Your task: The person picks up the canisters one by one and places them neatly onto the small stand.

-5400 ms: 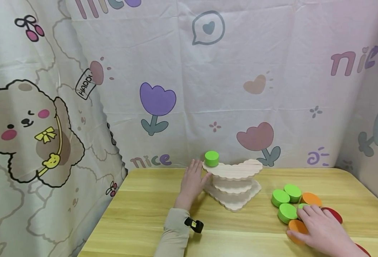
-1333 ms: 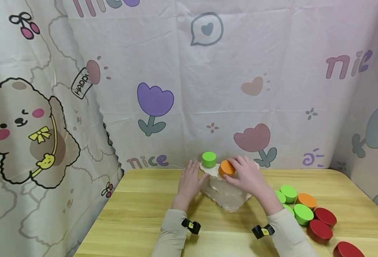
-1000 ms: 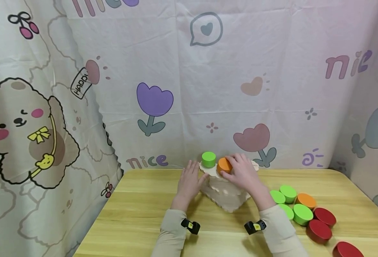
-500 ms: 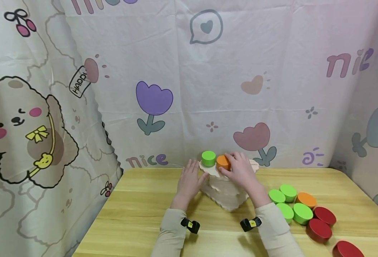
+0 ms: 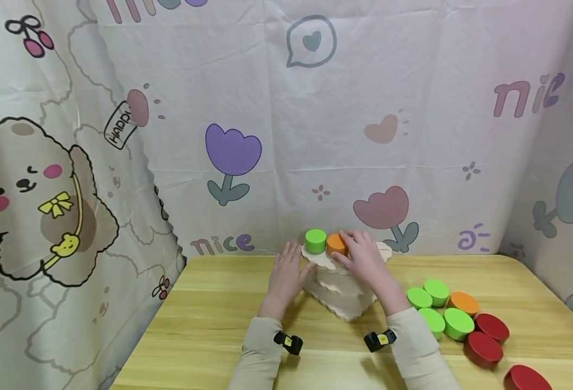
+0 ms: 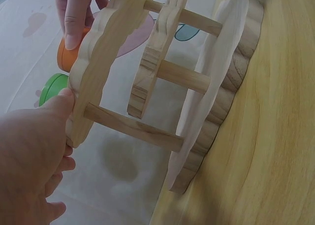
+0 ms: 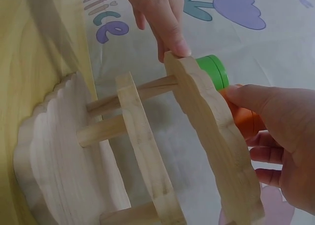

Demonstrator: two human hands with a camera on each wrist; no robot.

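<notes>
A pale wooden stand [image 5: 323, 262] with scalloped tiers joined by short posts [image 6: 133, 126] stands near the table's far edge. On its top tier sits a round green block [image 5: 316, 241] at the left end. Right beside it is a round orange block [image 5: 336, 245], pinched between the thumb and fingers of my right hand [image 5: 368, 261]. That block rests on, or just over, the tier. My left hand [image 5: 285, 277] lies at the stand's left side, its thumb touching the top tier's edge and its other fingers extended.
To the right on the wooden table [image 5: 208, 325] lie several green round blocks [image 5: 459, 324], another orange one [image 5: 464, 303] and several red ones [image 5: 483, 349]. A printed cloth [image 5: 311, 135] hangs right behind the table.
From the block group at right, my right hand has brought an orange block to the top tier. Lately it slid left, up against the green block. The left hand stayed at the stand.
</notes>
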